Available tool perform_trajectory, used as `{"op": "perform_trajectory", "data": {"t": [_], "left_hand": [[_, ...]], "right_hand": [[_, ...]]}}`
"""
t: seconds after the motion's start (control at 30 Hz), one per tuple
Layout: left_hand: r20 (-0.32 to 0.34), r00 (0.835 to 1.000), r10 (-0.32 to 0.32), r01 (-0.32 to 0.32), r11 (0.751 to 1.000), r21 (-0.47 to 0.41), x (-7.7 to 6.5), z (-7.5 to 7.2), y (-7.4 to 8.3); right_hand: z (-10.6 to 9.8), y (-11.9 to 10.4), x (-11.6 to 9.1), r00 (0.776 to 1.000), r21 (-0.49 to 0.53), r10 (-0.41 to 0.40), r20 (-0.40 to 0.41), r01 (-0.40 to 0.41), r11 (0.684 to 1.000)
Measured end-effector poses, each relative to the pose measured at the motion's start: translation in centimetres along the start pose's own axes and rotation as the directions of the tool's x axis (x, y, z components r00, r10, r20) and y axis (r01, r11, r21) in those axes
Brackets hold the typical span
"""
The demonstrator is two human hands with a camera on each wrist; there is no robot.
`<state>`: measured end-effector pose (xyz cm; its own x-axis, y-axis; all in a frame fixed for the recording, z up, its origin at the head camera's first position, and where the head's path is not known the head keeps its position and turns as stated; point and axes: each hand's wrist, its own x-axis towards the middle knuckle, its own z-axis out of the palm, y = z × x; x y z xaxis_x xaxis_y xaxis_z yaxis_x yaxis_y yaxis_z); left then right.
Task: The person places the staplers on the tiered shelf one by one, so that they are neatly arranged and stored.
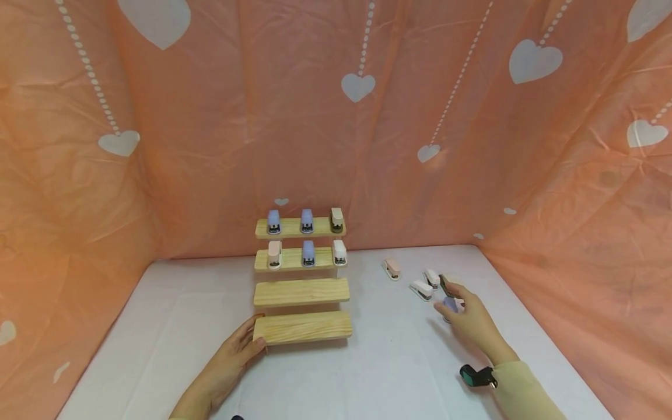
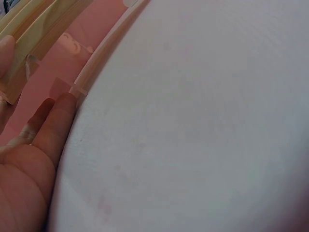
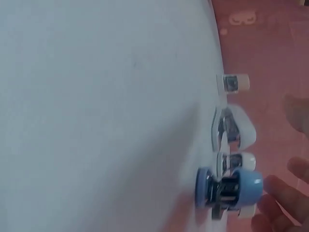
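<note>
The left hand, at 8 o'clock of the lowest board, pinches that board's left end between thumb and fingers. The right hand, thumb and fingers spread, surrounds a violet stapler at 3 o'clock of the wooden rack; firm contact cannot be told. Two white staplers and a pink stapler rest on the bench at 10 to 11 o'clock of it. Six staplers stand on the rack's upper two boards.

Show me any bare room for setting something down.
The lower two shelves are bare, though the left hand holds the bottom one's left end. The near table between these shelves and the right hand is free. Crowded: the upper two shelves, three staplers each, and where loose staplers cluster.
</note>
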<state>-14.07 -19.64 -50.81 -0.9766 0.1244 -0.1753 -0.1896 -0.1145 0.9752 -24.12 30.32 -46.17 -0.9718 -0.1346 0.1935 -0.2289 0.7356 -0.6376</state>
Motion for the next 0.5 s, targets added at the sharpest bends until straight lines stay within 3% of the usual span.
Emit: {"op": "perform_trajectory", "data": {"t": [0.3, 0.5], "left_hand": [[-0.003, 1.000, -0.009, 0.009, 1.000, 0.000, 0.1, 0.0, 0.0], [-0.005, 1.000, -0.003, 0.003, 1.000, 0.003, 0.2, 0.1, 0.0]], "right_hand": [[-0.1, 1.6, -0.6, 0.988, 0.056, 0.141, 0.070, -0.145, 0.988], [-0.1, 2.2, -0.7, 0.975, 0.107, 0.182, 0.128, -0.196, 0.975]]}}
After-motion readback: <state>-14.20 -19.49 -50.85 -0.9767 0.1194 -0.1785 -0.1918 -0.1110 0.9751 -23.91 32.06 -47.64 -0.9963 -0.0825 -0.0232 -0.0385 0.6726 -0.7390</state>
